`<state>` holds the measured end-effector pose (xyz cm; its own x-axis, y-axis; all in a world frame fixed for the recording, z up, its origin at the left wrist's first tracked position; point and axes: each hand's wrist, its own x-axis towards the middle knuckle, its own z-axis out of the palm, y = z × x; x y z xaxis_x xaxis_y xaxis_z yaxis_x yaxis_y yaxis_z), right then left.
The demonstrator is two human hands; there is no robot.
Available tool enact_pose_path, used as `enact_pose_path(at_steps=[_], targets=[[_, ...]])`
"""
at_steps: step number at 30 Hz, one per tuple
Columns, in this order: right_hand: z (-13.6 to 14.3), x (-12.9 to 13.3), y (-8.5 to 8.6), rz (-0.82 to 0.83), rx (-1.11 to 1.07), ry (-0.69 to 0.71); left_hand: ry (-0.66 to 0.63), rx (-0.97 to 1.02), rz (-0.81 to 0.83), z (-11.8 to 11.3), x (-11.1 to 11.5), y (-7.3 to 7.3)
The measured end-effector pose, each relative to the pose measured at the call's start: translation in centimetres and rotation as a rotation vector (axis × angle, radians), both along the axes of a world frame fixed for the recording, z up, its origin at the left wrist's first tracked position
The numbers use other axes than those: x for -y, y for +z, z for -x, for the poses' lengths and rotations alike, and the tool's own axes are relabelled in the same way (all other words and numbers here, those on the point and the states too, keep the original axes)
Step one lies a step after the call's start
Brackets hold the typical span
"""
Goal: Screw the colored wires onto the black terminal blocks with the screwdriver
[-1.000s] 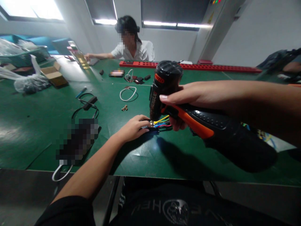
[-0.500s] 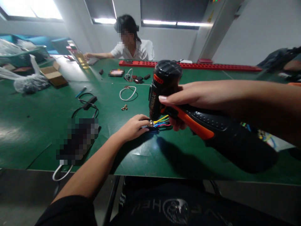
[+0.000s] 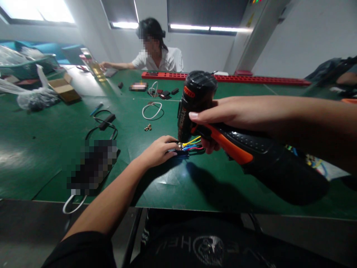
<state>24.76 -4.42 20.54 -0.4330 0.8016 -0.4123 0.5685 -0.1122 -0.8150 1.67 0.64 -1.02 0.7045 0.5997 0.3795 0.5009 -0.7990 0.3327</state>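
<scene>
My right hand (image 3: 214,119) grips a black and orange cordless screwdriver (image 3: 196,98), its nose pointing down. Under that nose, on the green table, lies a small dark terminal block (image 3: 182,152) with metal contacts. Yellow, green, blue and pink wires (image 3: 192,143) run from its right side. My left hand (image 3: 160,150) is closed on the block's left end, fingers at the far side and thumb at the near side. The driver's tip meets the block close to my fingertips; the exact contact point is too small to make out.
Brass-coloured screws (image 3: 148,127) lie in a small pile beyond my left hand, near a white cable loop (image 3: 152,110). At left are a blurred-out device (image 3: 93,167), a cardboard box (image 3: 65,88) and a bottle (image 3: 95,67). A person (image 3: 158,52) sits opposite, behind a red strip (image 3: 259,79).
Almost nothing differs. The screwdriver's head has shifted very slightly to the right, and both hands keep their grip.
</scene>
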Motion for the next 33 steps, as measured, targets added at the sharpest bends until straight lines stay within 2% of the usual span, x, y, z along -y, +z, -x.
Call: enact_pose_path(at_steps=[3, 6, 15, 24, 33], targets=[[0.0, 0.1, 0.1, 0.081, -0.011, 0.005, -0.003, 0.001, 0.006, 0.0, 0.0, 0.0], [0.1, 0.2, 0.2, 0.094, -0.028, 0.001, -0.004, 0.006, 0.009, 0.0, 0.0, 0.0], [0.2, 0.6, 0.5, 0.091, -0.004, 0.012, 0.002, 0.002, 0.017, 0.0, 0.0, 0.0], [-0.2, -0.5, 0.0, 0.077, -0.052, 0.044, 0.024, 0.02, 0.024, -0.1, 0.0, -0.2], [-0.3, -0.4, 0.0, 0.072, -0.061, 0.061, 0.029, 0.03, 0.038, -0.1, 0.0, -0.1]])
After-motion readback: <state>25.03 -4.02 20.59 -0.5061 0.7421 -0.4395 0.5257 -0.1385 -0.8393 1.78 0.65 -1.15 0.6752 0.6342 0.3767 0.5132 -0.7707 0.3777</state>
